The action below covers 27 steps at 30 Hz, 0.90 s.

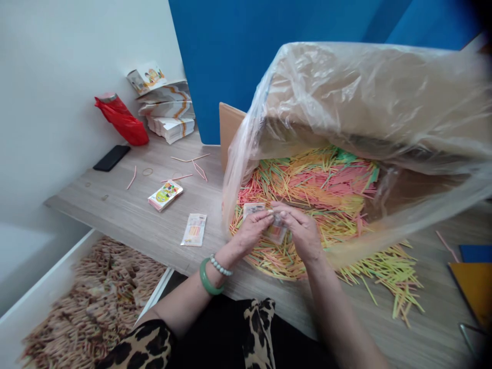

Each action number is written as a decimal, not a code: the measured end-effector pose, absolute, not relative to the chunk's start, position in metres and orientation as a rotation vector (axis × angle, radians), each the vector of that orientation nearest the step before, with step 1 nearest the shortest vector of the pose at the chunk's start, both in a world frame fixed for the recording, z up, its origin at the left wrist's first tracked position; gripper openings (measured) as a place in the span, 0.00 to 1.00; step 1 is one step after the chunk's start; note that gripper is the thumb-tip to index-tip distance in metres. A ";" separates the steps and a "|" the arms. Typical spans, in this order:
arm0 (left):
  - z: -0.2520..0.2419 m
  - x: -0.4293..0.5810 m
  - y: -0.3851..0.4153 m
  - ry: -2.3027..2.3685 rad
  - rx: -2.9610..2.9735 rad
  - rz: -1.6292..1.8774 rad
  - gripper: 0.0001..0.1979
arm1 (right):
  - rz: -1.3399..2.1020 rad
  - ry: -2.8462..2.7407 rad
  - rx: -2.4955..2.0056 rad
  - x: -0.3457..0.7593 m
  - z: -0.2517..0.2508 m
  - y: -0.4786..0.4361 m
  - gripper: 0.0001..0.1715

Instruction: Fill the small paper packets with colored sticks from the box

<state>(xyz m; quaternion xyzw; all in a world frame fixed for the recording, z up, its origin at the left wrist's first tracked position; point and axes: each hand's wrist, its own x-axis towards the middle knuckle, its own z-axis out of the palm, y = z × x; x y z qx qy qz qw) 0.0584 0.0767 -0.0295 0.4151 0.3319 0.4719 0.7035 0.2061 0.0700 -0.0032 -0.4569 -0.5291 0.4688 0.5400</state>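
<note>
Sticks [315, 177] lie in the box [230, 125], right of the phone [111, 158] on the table [115, 197]

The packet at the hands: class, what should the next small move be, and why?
Perhaps ease the left hand slightly from the right hand: they meet at the packet, partly hiding it, so I cannot tell whether it is open.

Packet [277, 235] and liner [326, 77]: glossy see-through plastic (the liner crinkled); cardboard flap [229, 128]: matt; table [138, 210]: smooth, wood-grained.

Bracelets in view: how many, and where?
2: a green bangle on the left forearm, and a pale beaded bracelet beside it, nearer the left hand. None seen on the right wrist.
</note>
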 end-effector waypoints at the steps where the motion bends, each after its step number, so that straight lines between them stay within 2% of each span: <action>1: -0.030 0.058 0.077 0.744 0.913 1.069 0.21 | 1.106 -1.241 -1.096 0.207 -0.004 0.068 0.12; 4: -0.029 0.055 0.077 0.745 0.894 1.105 0.20 | 1.096 -1.163 -1.103 0.208 -0.010 0.063 0.17; 7: -0.025 0.051 0.072 0.738 0.903 1.129 0.21 | 1.080 -1.234 -1.180 0.208 -0.016 0.056 0.08; 11: -0.015 0.041 0.058 0.745 0.950 1.109 0.20 | 1.010 -1.290 -1.204 0.207 -0.019 0.045 0.11; 16: -0.007 0.016 0.032 0.854 1.063 1.123 0.19 | 1.196 -1.411 -1.129 0.189 -0.025 0.029 0.12; 19: -0.004 -0.003 0.016 0.926 1.116 1.202 0.16 | 1.324 -1.483 -1.084 0.167 -0.028 0.020 0.07; 27: -0.006 -0.035 -0.003 1.004 0.997 1.209 0.08 | 1.435 -1.606 -0.987 0.121 -0.025 0.002 0.09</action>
